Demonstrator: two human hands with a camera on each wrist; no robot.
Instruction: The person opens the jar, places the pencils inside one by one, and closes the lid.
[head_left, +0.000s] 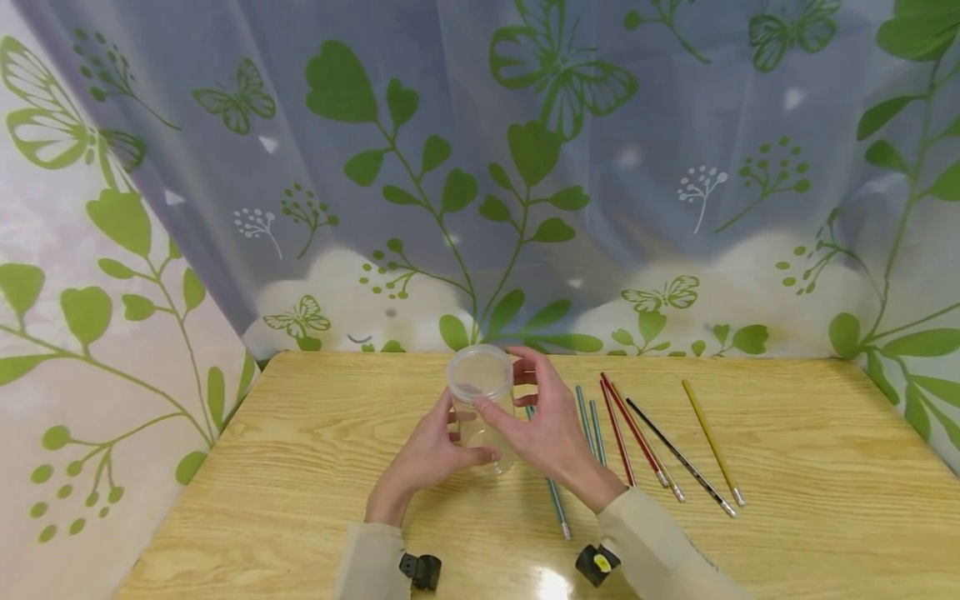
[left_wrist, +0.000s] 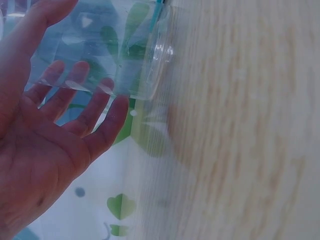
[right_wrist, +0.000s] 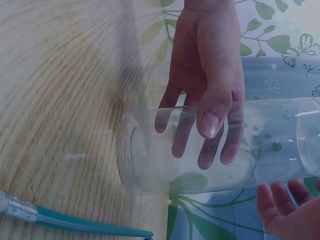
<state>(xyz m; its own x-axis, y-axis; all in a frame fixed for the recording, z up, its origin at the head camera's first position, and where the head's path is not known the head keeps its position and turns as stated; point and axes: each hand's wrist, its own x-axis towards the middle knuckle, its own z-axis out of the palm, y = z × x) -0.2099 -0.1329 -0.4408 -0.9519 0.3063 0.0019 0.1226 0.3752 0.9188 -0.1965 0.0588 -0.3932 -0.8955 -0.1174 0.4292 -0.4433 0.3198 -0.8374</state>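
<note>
A clear plastic jar (head_left: 491, 433) with a translucent lid (head_left: 480, 372) is upright between both hands near the back of the table. My left hand (head_left: 429, 450) holds its lower body, fingers around the far side and thumb across the front. My right hand (head_left: 546, 417) grips the upper part at the lid's edge, thumb in front and fingers behind. Through the clear wall the left fingers show in the right wrist view, where the jar (right_wrist: 265, 125) looks empty. At that view's lower right are the fingertips of the right hand (right_wrist: 295, 212).
Right of the jar lie several loose pencils: teal pencils (head_left: 557, 504), red pencils (head_left: 619, 433), a black pencil (head_left: 678, 454) and a yellow pencil (head_left: 708, 435). One teal pencil lies partly under the right hand. A leaf-printed curtain (head_left: 420, 250) hangs behind the wooden table (head_left: 300, 500).
</note>
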